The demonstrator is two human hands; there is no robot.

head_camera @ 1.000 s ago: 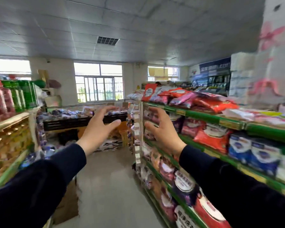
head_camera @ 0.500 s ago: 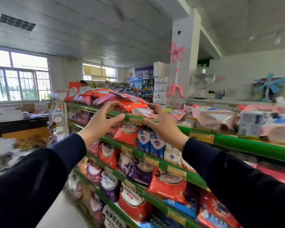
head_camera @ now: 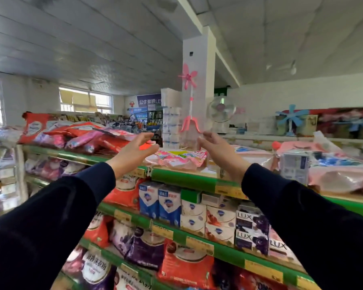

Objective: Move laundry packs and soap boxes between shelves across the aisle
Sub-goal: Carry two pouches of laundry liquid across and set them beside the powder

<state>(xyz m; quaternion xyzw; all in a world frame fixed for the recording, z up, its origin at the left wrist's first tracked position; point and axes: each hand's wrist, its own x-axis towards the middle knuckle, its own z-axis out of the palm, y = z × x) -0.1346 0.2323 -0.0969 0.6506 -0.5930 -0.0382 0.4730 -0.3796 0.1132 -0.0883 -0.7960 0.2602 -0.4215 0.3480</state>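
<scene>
A pink laundry pack (head_camera: 180,159) lies flat on the top green shelf (head_camera: 182,181). My left hand (head_camera: 134,151) hovers just left of it, fingers apart and empty. My right hand (head_camera: 220,150) is raised just right of it, also open and empty. Both arms reach forward in dark sleeves. Red and purple laundry packs (head_camera: 86,137) are piled on the top shelf to the left. Blue-and-white soap boxes (head_camera: 159,203) and Lux soap boxes (head_camera: 252,229) stand on the shelf below.
A white pillar (head_camera: 199,80) with a pink fan (head_camera: 189,101) rises behind the shelf. More pink packs (head_camera: 340,176) and a white box (head_camera: 294,165) lie at the right. Lower shelves hold red and purple detergent bags (head_camera: 147,248). Windows are at the far left.
My view has swung right from the aisle to face the shelf. Both hands have moved apart and up to either side of the pink pack, still empty.
</scene>
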